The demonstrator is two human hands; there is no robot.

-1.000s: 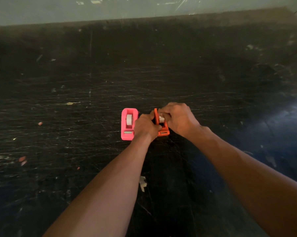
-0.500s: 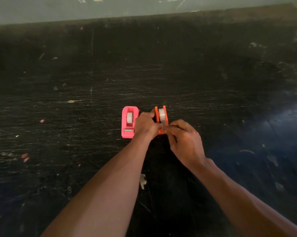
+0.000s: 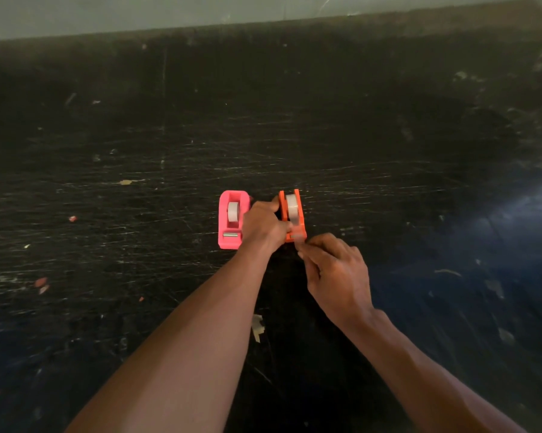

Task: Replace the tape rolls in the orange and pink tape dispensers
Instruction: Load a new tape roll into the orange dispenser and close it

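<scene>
Two small tape dispensers stand side by side on a scratched black table (image 3: 388, 151). The pink dispenser (image 3: 224, 220) on the left holds a pale tape roll (image 3: 233, 211) and nobody touches it. The orange dispenser (image 3: 297, 228) on the right holds a clear tape roll (image 3: 292, 205). My left hand (image 3: 263, 226) grips the orange dispenser's left side, between the two dispensers. My right hand (image 3: 335, 273) is at the orange dispenser's near end, fingertips pinched on the tape's loose end by the cutter.
A torn scrap of pale tape or paper (image 3: 258, 328) lies on the table between my forearms. Small chips and paint flecks (image 3: 41, 284) dot the left side. The table's far edge meets a grey wall (image 3: 169, 14).
My right hand has come off the top of the orange dispenser and moved toward me to its near end, uncovering the clear roll. My left hand has stayed on the dispenser.
</scene>
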